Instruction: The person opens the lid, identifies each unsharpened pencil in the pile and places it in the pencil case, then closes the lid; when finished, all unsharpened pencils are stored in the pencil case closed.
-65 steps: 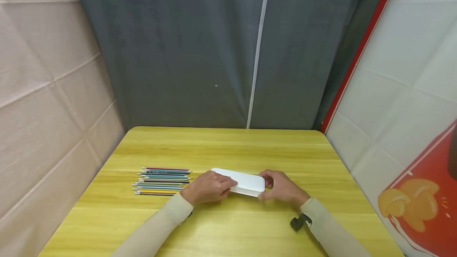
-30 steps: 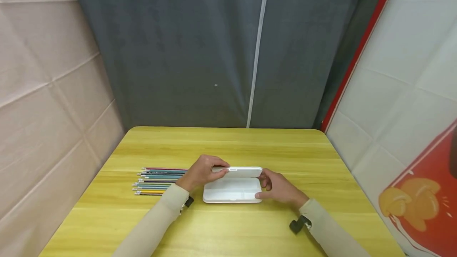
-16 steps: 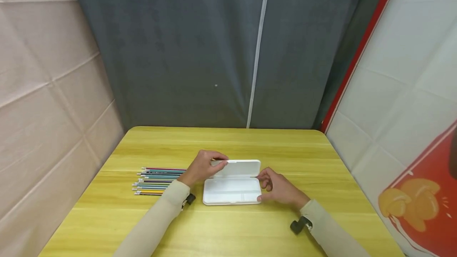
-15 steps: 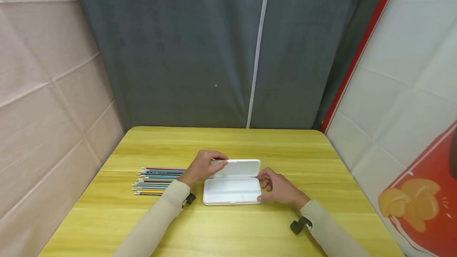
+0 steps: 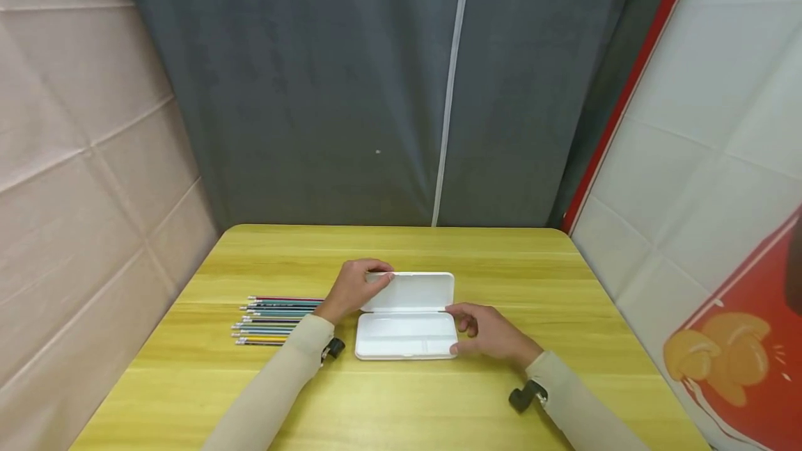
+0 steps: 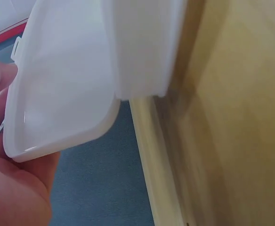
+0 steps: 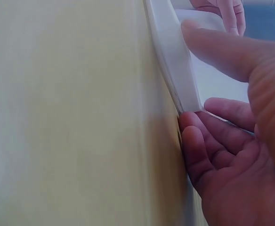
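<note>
yellow table [image 5: 376, 249] bears pencils [image 5: 276, 321] partly hidden by left hand [image 5: 351, 291] pinching white lid [image 5: 420, 291]; right hand [image 5: 491, 332] grips base [image 5: 401, 337].

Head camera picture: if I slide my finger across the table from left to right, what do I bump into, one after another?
Pencils lying in a row → the person's left hand → the open white case → the person's right hand.

White case [image 5: 401, 335] now opened (lid [image 5: 421, 292] down at first), lid raised, interior showing, left hand [image 5: 356, 289] farther back
</note>
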{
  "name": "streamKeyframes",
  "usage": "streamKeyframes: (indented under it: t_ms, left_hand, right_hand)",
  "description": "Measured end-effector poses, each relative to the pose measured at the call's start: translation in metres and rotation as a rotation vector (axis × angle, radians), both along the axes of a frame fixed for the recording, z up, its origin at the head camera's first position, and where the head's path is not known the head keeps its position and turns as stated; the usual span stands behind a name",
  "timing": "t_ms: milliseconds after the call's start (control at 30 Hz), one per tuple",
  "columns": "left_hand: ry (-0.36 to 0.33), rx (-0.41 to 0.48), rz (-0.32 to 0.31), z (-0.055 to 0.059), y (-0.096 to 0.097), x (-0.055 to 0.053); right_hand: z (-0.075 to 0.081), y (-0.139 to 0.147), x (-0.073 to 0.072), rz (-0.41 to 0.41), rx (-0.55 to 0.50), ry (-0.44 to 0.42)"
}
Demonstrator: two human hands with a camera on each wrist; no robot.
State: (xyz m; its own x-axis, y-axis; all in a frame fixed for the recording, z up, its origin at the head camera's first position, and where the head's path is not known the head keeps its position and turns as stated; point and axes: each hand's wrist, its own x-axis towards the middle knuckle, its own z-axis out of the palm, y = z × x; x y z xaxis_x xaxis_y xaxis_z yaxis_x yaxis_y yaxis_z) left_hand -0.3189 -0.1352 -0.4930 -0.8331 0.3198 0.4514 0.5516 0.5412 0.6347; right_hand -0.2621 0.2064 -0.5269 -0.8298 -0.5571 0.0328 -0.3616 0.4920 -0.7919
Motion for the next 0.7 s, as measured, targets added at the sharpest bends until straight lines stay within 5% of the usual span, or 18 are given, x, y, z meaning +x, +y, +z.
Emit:
streamKeyframes:
  t_ms: [400,700]
  left_hand:
    - [0.023,0.025,0.058,-0.003,-0.017,0.001]
    - [-0.057,0.087,0.063,-0.004,-0.037,0.012]
  right_hand:
    - [0.003,-0.002,-0.001,0.011,0.038,0.045]
    - [-0.002,0.0,0.0,0.002,0.028,0.028]
